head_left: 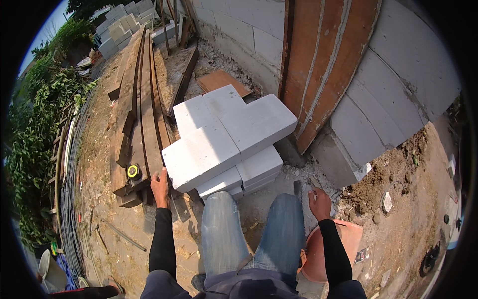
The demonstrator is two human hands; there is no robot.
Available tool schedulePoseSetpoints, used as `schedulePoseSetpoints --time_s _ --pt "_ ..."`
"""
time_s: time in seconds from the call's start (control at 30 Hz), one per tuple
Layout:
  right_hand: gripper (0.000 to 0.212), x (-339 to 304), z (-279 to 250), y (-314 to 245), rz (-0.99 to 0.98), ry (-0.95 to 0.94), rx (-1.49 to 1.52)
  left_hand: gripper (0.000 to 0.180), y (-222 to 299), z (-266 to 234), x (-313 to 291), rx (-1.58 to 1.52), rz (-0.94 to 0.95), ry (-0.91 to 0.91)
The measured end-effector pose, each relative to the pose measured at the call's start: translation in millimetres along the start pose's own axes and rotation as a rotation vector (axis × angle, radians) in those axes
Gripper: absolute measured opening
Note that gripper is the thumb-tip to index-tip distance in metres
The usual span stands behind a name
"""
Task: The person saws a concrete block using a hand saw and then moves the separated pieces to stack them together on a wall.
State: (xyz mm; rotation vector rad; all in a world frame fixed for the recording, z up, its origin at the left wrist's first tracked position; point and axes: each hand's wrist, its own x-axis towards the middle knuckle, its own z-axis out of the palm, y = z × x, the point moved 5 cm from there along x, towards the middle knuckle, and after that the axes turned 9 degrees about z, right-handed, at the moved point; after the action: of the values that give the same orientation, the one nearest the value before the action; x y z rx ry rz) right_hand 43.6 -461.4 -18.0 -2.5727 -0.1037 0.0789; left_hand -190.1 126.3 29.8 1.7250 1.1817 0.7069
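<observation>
My left hand [160,189] is beside the near left corner of a stack of white lightweight blocks [201,154], its fingers apart and pointing forward. Whether it touches the block, I cannot tell. To the right of my knees, my right hand [320,204] is closed, fingers curled. A thin stick-like thing shows just ahead of it, but what the fingers hold is too small to make out. The blocks lie in staggered layers, partly sunlit, directly before my knees. Left of them, a black and yellow tape measure [133,172] rests on long wooden planks [144,114].
A reddish plastic tub [348,234] sits by my right forearm. Brown boards [328,55] lean on the grey block wall [234,25] ahead. Loose soil [398,174] lies at the right. Thin metal bars [74,209] and leafy bushes [35,174] line the left side.
</observation>
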Motion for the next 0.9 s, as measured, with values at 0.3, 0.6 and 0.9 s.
schedulePoseSetpoints --time_s 0.3,0.6,0.9 --pt "0.086 280.8 1.4 -191.1 -0.103 0.019 -0.011 0.092 -2.6 97.2 62.3 -0.066 -0.1 0.011" --pt "0.075 341.7 61.9 -175.7 0.142 0.24 -0.108 0.081 37.8 116.1 55.9 0.211 -0.348 0.168" --pt "0.081 290.8 62.1 -200.8 0.229 0.164 -0.106 0.084 35.6 99.9 53.8 0.437 -0.317 0.195"
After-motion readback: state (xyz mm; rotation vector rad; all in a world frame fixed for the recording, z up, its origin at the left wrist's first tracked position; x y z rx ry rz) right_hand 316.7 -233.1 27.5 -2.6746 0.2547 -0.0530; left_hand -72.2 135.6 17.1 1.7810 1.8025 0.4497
